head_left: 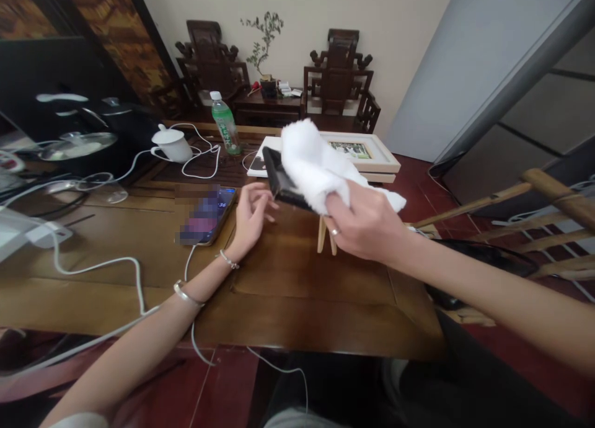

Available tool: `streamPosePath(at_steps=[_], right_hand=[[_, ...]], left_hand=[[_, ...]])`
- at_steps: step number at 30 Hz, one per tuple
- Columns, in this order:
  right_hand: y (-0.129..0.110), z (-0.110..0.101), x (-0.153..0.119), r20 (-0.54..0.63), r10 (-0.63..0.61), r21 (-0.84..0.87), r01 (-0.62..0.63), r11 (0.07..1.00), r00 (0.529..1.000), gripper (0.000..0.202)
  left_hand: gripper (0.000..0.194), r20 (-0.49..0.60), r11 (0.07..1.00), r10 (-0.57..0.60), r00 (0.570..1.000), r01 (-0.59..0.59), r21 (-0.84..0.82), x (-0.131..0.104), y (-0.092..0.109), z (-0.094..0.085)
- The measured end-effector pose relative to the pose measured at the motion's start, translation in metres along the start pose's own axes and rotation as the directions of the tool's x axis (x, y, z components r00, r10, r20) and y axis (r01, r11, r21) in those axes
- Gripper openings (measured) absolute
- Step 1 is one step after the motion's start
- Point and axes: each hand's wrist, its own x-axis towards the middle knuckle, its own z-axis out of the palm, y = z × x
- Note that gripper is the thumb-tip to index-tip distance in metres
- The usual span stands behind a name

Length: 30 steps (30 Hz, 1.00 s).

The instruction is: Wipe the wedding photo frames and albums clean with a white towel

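Note:
A white fluffy cloth [309, 161] is bunched in my right hand [360, 220], whose fingers are wrapped round it. Beneath and to the left of the cloth is a black tray-like object [279, 177], tilted and partly covered. Whether my right hand also holds this black object is hidden by the cloth. My left hand [253, 214] is beside the black object's lower left corner, fingers apart and slightly curled, with nothing in them. Light wooden legs [321, 234] show below the cloth, near my right hand.
Left of my left hand lie a phone [207, 216] and white cables on the wooden table [288, 279]. Farther back stand a lidded white cup [173, 144], a green bottle [225, 124] and a framed picture [388, 158]. A wooden chair [558, 198] is at the right.

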Motion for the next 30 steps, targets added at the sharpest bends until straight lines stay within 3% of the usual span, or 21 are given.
streamPosePath(at_steps=[1, 2, 4, 6, 8, 10, 13, 15, 17, 19, 21, 23, 25, 28, 30], right_hand=[[0.004, -0.003, 0.005, -0.009, 0.056, -0.001, -0.056, 0.998, 0.998, 0.030], [0.009, -0.006, 0.009, -0.027, 0.112, -0.001, -0.112, 0.994, 0.993, 0.031], [0.018, -0.012, 0.017, -0.085, 0.215, 0.008, -0.215, 0.976, 0.973, 0.032], [0.028, -0.018, 0.023, -0.161, 0.316, 0.034, -0.315, 0.948, 0.935, 0.032], [0.039, -0.022, 0.027, -0.221, 0.449, 0.091, -0.440, 0.894, 0.866, 0.034], [0.053, -0.024, 0.029, -0.285, 0.577, 0.214, -0.536, 0.817, 0.766, 0.035], [0.076, -0.016, 0.027, -0.332, 0.730, 0.506, -0.541, 0.672, 0.597, 0.028], [0.091, -0.004, 0.021, -0.256, 0.843, 0.689, -0.522, 0.503, 0.474, 0.025], [0.103, 0.009, 0.014, -0.127, 0.939, 0.818, -0.501, 0.281, 0.320, 0.024], [0.109, 0.021, 0.005, 0.017, 0.984, 0.886, -0.459, 0.068, 0.180, 0.024], [0.107, 0.027, -0.003, 0.126, 0.984, 0.904, -0.423, -0.062, 0.123, 0.025], [0.097, 0.026, -0.008, 0.163, 0.978, 0.905, -0.415, -0.096, 0.131, 0.026], [0.081, 0.018, -0.009, 0.145, 0.979, 0.914, -0.398, -0.077, 0.143, 0.028], [0.057, 0.000, -0.008, 0.114, 0.979, 0.935, -0.352, -0.047, 0.171, 0.030], [0.052, -0.008, -0.007, 0.101, 0.974, 0.940, -0.341, -0.027, 0.203, 0.028]], left_hand=[[0.032, 0.117, 0.994, -0.107, 0.987, 0.108, -0.002, -0.001, 0.000, 0.001], [0.031, 0.248, 0.975, -0.216, 0.944, 0.221, 0.010, -0.001, 0.000, 0.002], [0.031, 0.469, 0.916, -0.377, 0.799, 0.398, 0.057, -0.004, 0.001, 0.003], [0.033, 0.597, 0.865, -0.443, 0.669, 0.494, 0.089, -0.006, 0.003, 0.004], [0.035, 0.665, 0.832, -0.458, 0.590, 0.549, 0.086, -0.007, 0.005, 0.003], [0.037, 0.720, 0.794, -0.460, 0.519, 0.603, 0.072, -0.007, 0.006, 0.001], [0.040, 0.825, 0.706, -0.444, 0.350, 0.704, 0.081, -0.008, 0.009, 0.000], [0.042, 0.885, 0.645, -0.404, 0.230, 0.758, 0.097, -0.009, 0.011, 0.000], [0.043, 0.919, 0.602, -0.363, 0.156, 0.792, 0.103, -0.012, 0.010, 0.001], [0.042, 0.927, 0.561, -0.337, 0.167, 0.826, 0.055, -0.014, 0.007, 0.002], [0.040, 0.911, 0.499, -0.338, 0.237, 0.865, -0.040, -0.016, 0.002, 0.002], [0.040, 0.875, 0.439, -0.374, 0.306, 0.890, -0.123, -0.016, -0.003, 0.002], [0.037, 0.805, 0.411, -0.436, 0.402, 0.885, -0.219, -0.012, -0.007, 0.003], [0.035, 0.596, 0.440, -0.535, 0.599, 0.800, -0.408, -0.005, -0.010, 0.006], [0.036, 0.457, 0.493, -0.576, 0.678, 0.734, -0.468, 0.001, -0.010, 0.005]])
